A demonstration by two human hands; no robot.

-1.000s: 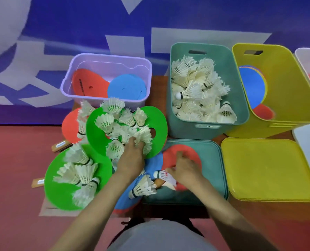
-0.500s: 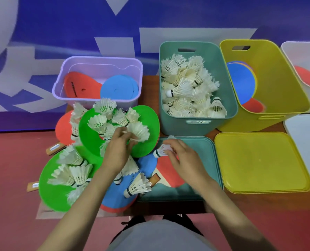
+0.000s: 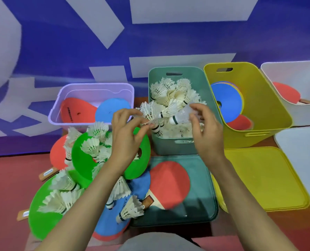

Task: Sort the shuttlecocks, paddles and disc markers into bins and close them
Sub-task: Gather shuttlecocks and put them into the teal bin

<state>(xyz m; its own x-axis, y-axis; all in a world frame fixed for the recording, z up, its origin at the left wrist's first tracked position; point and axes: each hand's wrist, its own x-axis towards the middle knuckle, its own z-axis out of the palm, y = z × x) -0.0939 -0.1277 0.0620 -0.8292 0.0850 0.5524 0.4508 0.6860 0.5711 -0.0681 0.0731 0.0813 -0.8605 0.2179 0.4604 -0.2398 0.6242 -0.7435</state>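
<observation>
Over the teal bin's [image 3: 176, 147] near-left corner, my left hand [image 3: 127, 134] pinches a shuttlecock [image 3: 150, 118]. Above the bin's middle, my right hand [image 3: 206, 134] curls beside a blurred shuttlecock [image 3: 181, 115]; whether it grips, I cannot tell. A red paddle [image 3: 170, 182] lies just before the bin.

Head view, single entry. The scene is being taken from a wide-angle camera worn on the person's head, close above the work. The lens is being pointed forward and down. The left hand [image 3: 127, 134] and right hand [image 3: 207, 134] are being framed near, at centre, over the teal bin [image 3: 177, 147] of shuttlecocks [image 3: 168, 91]. The purple bin [image 3: 91, 86] is being shown left of centre. The white bin [image 3: 295, 77] is being cut by the right edge. The blue-and-white wall [image 3: 150, 33] is being taken in across the top, and the person's grey garment [image 3: 159, 241] at the bottom edge.
</observation>
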